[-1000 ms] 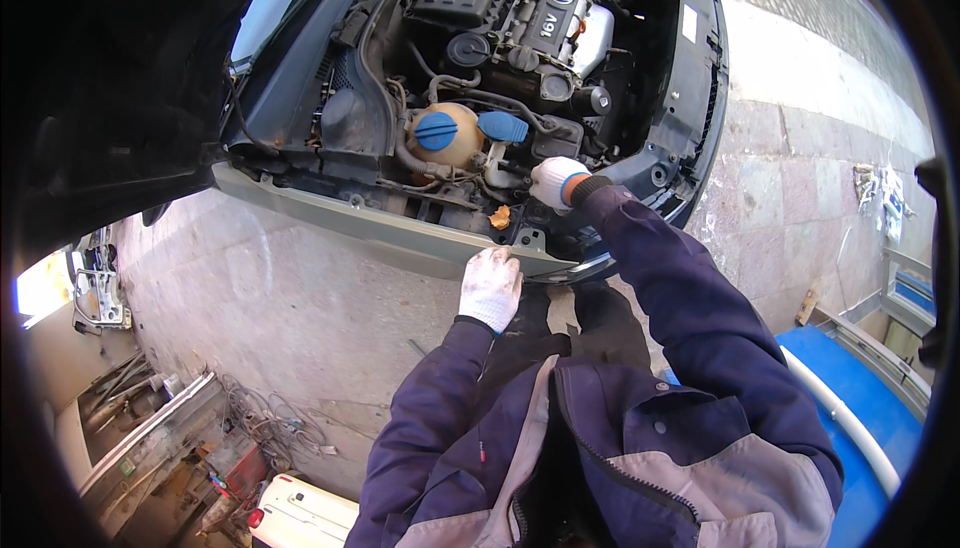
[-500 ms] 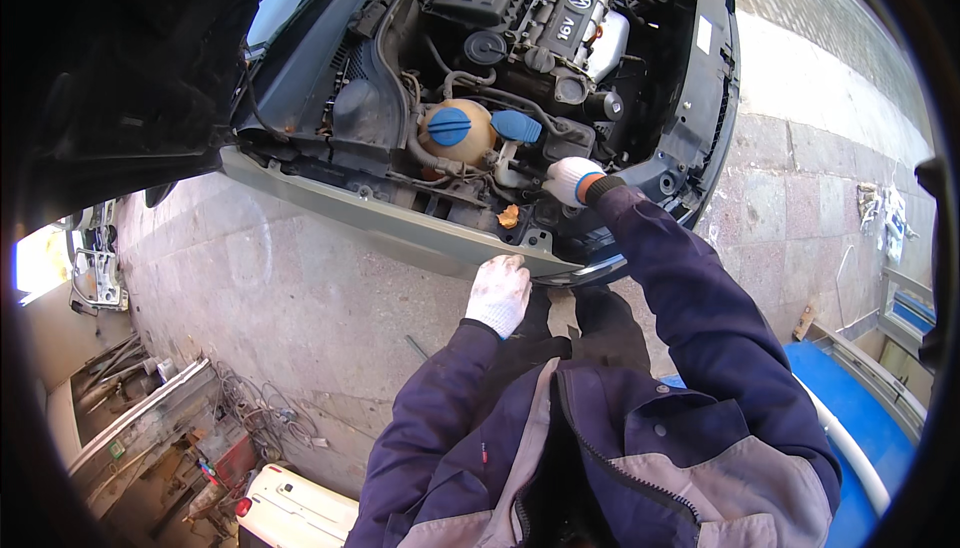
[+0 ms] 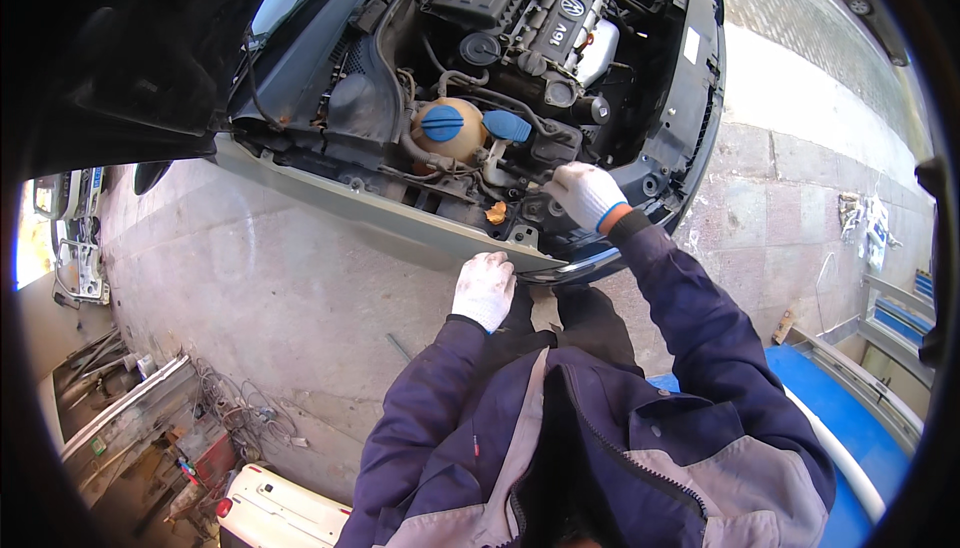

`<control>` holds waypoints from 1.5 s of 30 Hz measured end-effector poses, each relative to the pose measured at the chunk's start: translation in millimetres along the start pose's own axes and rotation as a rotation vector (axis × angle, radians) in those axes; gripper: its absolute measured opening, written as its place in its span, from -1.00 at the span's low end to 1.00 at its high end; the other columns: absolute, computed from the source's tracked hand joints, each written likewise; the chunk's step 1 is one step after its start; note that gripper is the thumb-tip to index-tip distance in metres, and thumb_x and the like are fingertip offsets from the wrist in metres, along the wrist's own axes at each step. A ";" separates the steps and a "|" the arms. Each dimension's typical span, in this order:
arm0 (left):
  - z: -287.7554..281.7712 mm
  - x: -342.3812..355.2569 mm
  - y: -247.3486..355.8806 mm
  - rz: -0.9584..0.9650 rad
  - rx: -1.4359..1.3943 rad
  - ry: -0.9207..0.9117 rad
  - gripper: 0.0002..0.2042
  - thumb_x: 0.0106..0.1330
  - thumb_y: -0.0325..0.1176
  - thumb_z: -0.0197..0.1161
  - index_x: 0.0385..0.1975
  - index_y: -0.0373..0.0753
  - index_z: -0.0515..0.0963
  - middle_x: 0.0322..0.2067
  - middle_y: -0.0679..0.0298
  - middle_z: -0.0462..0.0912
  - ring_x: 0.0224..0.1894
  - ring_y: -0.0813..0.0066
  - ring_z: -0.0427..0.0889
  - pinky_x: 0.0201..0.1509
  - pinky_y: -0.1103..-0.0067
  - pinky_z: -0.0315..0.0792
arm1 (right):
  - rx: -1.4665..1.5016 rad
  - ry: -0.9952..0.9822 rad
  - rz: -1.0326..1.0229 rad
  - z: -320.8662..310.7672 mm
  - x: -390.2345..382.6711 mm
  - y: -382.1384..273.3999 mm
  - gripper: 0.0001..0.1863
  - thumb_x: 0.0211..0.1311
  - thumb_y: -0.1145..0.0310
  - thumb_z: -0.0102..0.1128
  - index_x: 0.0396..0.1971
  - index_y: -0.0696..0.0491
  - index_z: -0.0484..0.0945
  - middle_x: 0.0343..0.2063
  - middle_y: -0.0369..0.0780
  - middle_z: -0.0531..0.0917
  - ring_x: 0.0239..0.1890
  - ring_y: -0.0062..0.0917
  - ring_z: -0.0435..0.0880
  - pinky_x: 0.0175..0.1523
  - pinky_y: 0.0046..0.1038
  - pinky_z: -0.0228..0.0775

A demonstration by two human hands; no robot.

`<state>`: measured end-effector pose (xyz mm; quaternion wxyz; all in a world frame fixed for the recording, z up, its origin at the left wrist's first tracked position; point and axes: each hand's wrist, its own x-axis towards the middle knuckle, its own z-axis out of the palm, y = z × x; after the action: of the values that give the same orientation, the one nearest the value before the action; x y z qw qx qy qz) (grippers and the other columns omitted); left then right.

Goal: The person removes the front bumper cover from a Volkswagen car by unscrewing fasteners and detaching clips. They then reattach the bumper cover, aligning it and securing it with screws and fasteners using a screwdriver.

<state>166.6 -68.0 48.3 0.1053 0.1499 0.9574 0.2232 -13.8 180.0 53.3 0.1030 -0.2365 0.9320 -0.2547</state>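
My left hand (image 3: pixel 484 291), in a soiled white glove, has its fingers curled at the edge of the grey-primed fender (image 3: pixel 320 203), near its front end. My right hand (image 3: pixel 585 195), also gloved, is pinched over the front corner of the engine bay; whatever is between its fingertips is too small to make out. Left of it are the coolant tank (image 3: pixel 452 145) with a blue cap and a blue reservoir lid (image 3: pixel 506 127). A dry orange leaf (image 3: pixel 496 212) lies between my hands. The engine cover (image 3: pixel 563 33) sits farther back.
The raised black hood (image 3: pixel 130 68) fills the upper left. Below left are loose door parts (image 3: pixel 80 258), scrap with cables (image 3: pixel 240 403) and a white panel with a red light (image 3: pixel 280 508). At right lie blue sheeting (image 3: pixel 830 418) and metal frames (image 3: pixel 895 348); another car (image 3: pixel 860 8) stands beyond.
My right hand has turned and lifted slightly, with more of the back of its glove showing. My left hand stays at the fender edge. The view has shifted a little.
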 end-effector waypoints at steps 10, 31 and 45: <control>3.3 70.3 -9.8 0.033 0.130 -0.050 -0.46 0.40 -0.25 0.41 0.37 -0.21 0.61 0.45 0.12 0.58 0.55 0.09 0.43 0.66 0.15 0.27 | -0.103 0.048 -0.026 -6.3 -42.1 -27.9 -0.66 0.43 0.13 0.36 -0.39 0.12 0.74 -0.36 -0.03 0.79 -0.17 -0.09 0.81 0.03 -0.15 0.66; 19.9 89.5 -18.3 0.084 0.281 -0.215 -0.45 0.55 -0.23 0.21 0.51 -0.18 0.50 0.60 0.19 0.42 0.58 0.13 0.40 0.68 0.13 0.24 | -0.213 -0.073 -0.108 -16.1 -37.2 -50.9 -0.73 0.38 0.15 0.37 -0.40 0.04 0.78 -0.35 -0.10 0.77 -0.13 -0.14 0.79 0.05 -0.15 0.63; 27.4 85.4 -21.7 0.098 0.221 -0.089 -0.58 0.50 -0.26 0.27 0.30 -0.23 0.65 0.49 0.15 0.54 0.51 0.13 0.47 0.61 0.11 0.32 | -0.227 -0.271 0.166 -7.5 -10.4 -73.2 -0.56 0.53 0.00 0.18 -0.22 0.07 0.82 -0.33 -0.01 0.84 -0.16 -0.03 0.86 -0.02 -0.04 0.70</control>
<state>89.1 -47.2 2.8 0.1193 0.2167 0.9621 0.1146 21.4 132.8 98.8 0.2209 -0.2009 0.9487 -0.1043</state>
